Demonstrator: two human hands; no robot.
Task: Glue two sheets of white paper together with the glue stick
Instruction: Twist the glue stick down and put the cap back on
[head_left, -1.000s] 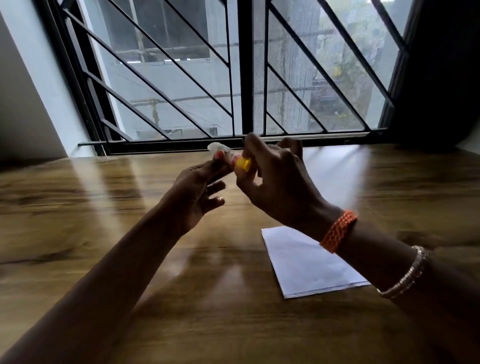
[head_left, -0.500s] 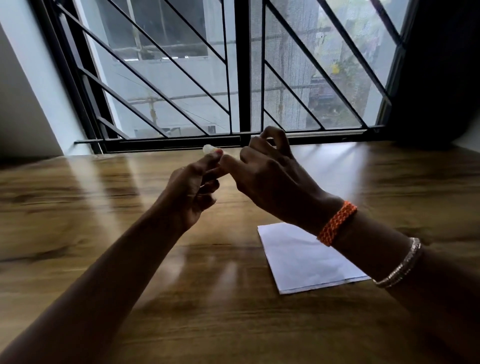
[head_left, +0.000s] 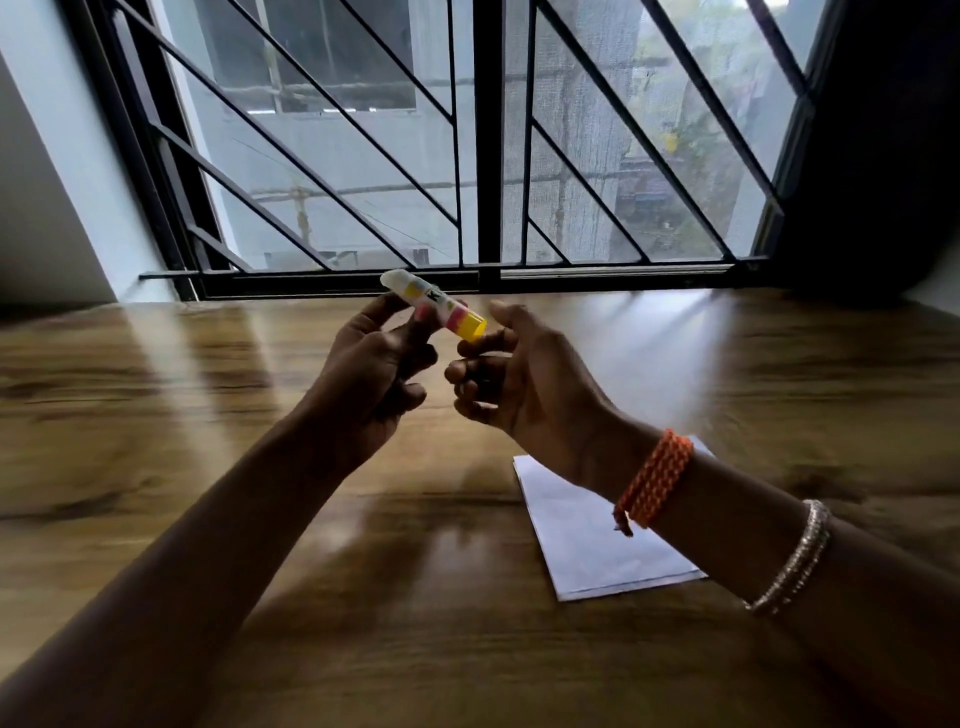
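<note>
A glue stick (head_left: 434, 305) with a whitish cap end, a printed label and a yellow base is pinched in the fingertips of my left hand (head_left: 374, 374), held tilted in the air above the wooden table (head_left: 156, 441). My right hand (head_left: 511, 382) hovers just right of the yellow end with its fingers curled and apart, palm up; one fingertip is very near the base. White paper (head_left: 587, 540) lies flat on the table below my right wrist, which hides part of it. Whether it is one sheet or two, I cannot tell.
A barred window (head_left: 467, 145) runs along the far edge of the table. A pale wall (head_left: 47, 197) stands at the left, and something dark (head_left: 883, 156) fills the far right corner.
My right hand has come off the glue stick and opened, moving slightly right and down. The stick, hidden between both hands half a second ago, now shows fully in my left fingers.
</note>
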